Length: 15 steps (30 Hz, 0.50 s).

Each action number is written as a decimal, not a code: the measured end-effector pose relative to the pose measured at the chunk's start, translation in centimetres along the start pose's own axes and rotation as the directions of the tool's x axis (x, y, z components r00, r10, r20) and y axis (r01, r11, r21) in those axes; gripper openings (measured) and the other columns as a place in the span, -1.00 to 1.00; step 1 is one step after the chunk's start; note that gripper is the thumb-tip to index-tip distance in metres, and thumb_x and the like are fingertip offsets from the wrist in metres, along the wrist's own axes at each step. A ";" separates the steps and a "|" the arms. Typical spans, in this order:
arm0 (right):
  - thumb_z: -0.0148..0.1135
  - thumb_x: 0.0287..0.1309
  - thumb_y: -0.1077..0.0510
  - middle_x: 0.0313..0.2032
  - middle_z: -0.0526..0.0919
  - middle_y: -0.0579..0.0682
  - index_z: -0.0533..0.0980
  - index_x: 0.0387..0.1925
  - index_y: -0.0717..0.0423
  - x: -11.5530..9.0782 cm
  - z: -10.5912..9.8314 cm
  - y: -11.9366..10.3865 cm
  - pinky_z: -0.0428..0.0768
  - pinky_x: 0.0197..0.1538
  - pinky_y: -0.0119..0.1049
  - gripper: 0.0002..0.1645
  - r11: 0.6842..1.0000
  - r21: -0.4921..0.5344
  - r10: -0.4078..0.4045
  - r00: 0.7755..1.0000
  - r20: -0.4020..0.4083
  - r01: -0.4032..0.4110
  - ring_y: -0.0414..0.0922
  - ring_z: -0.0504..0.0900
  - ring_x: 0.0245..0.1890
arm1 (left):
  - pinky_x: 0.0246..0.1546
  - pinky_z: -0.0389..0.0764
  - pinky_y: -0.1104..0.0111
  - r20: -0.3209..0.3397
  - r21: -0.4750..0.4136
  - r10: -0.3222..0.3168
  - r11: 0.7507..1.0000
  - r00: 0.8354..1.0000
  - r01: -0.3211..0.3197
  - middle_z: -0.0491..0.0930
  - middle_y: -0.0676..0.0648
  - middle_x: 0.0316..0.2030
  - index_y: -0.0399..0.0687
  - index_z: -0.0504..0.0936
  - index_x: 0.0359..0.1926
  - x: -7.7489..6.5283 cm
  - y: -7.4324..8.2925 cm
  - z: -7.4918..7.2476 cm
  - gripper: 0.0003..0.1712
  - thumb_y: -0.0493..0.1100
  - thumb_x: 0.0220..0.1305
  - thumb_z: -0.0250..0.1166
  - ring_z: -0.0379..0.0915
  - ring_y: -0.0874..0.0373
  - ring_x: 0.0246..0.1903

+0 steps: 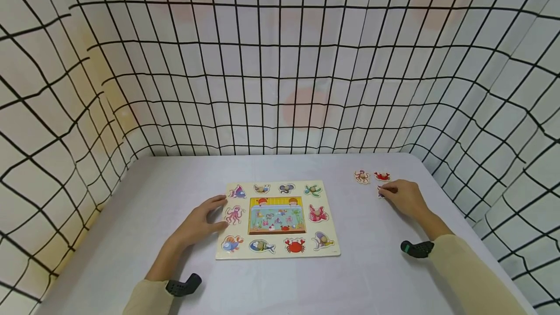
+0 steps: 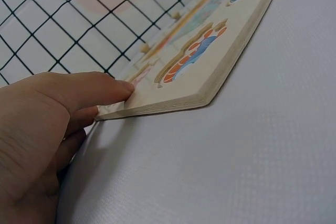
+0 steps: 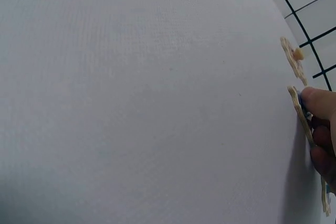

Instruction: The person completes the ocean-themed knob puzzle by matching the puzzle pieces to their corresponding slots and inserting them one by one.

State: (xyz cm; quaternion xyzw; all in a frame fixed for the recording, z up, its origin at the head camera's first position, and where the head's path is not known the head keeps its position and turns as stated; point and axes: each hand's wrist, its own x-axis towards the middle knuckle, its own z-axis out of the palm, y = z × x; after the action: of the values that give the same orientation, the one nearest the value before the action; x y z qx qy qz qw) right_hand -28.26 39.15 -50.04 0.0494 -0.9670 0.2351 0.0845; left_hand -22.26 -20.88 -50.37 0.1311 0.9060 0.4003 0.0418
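Note:
A wooden sea-animal puzzle board [image 1: 278, 255] lies on the table. My left hand [image 1: 199, 223] rests at its left edge, thumb and fingers spread apart; in the left wrist view one fingertip [image 2: 124, 92] touches the board's top beside an orange-and-blue fish recess [image 2: 195, 56]. To the right of the board, my right hand [image 1: 405, 198] pinches a small puzzle piece [image 1: 381, 192], mostly covered by the fingers. In the right wrist view that piece [image 3: 297, 106] shows edge-on at the fingertips. Just beyond it lie an octopus piece [image 1: 361, 177] and a red crab piece [image 1: 382, 176].
Knobbed pieces such as a pink starfish [image 1: 318, 213] and a striped fish [image 1: 262, 246] sit in the board. White cloth covers the table [image 1: 280, 288]. Black netting [image 1: 280, 77] over white walls rises around the back and both sides.

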 end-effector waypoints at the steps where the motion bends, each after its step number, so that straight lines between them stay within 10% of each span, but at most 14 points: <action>1: 0.39 0.34 0.11 -0.10 0.73 0.27 0.74 -0.08 0.30 0.0 -0.1 -0.1 0.58 0.07 0.25 -0.68 1.000 0.000 0.000 1.000 -0.002 0.000 0.25 0.62 -0.03 | 0.43 0.08 -0.25 -0.001 -0.001 0.000 1.000 1.000 0.000 0.24 -0.18 0.52 -0.24 0.41 0.47 0.0 0.0 0.0 -0.13 -0.08 0.20 0.52 -0.02 -0.29 0.53; 15: 0.38 0.30 0.21 -0.20 0.73 0.19 0.74 -0.09 0.29 0.3 -0.8 -1.4 0.64 -0.09 0.07 -0.76 1.000 0.023 0.002 1.000 0.003 -0.002 0.14 0.62 -0.16 | 0.43 0.09 -0.24 -0.002 -0.003 0.007 1.000 1.000 -0.007 0.24 -0.19 0.52 -0.25 0.41 0.46 0.0 0.1 -0.1 -0.14 -0.11 0.20 0.52 -0.02 -0.29 0.53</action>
State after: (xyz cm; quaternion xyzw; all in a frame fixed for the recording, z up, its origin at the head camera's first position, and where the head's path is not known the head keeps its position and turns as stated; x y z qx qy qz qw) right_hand -28.29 38.22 -48.68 0.0497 -0.9644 0.2464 0.0823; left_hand -22.22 -20.89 -50.26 0.1339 0.9050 0.4018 0.0397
